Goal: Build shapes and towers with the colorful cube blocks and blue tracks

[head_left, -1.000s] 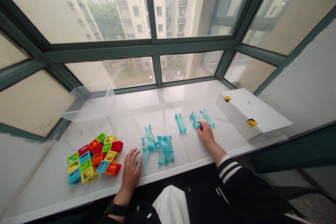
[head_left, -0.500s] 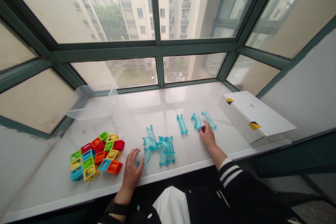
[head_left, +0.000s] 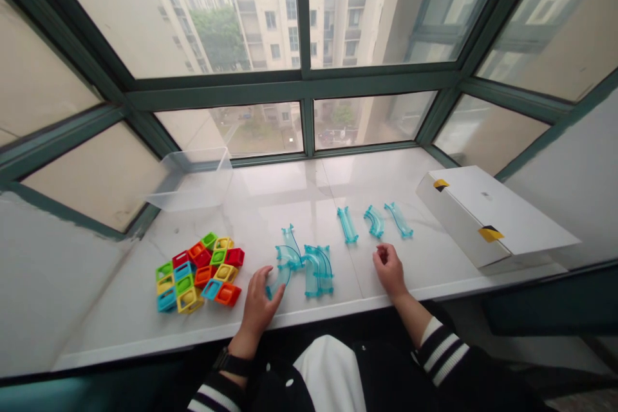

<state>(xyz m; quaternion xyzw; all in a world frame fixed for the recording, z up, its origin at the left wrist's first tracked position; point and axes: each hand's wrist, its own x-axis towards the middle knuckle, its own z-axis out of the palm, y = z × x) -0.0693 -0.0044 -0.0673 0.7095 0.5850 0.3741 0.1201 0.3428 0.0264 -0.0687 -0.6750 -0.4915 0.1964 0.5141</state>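
My left hand (head_left: 259,304) rests with fingers spread on the white sill, its fingertips touching a curved clear-blue track piece (head_left: 280,280) at the edge of a pile of blue track pieces (head_left: 309,262). My right hand (head_left: 390,270) lies near the sill's front, fingers curled loosely with nothing in them. Beyond it three separate blue track pieces lie in a row: a straight one (head_left: 347,224), a curved one (head_left: 373,221) and another straight one (head_left: 398,219).
A cluster of coloured square blocks (head_left: 199,271) lies left of my left hand. A clear plastic bin (head_left: 193,179) stands at the back left by the window. A white cardboard box (head_left: 487,215) sits at the right end of the marble sill (head_left: 270,199).
My right hand has drawn back toward me from the row of blue track pieces, letting go of them. The left hand has barely moved. The view has shifted left.
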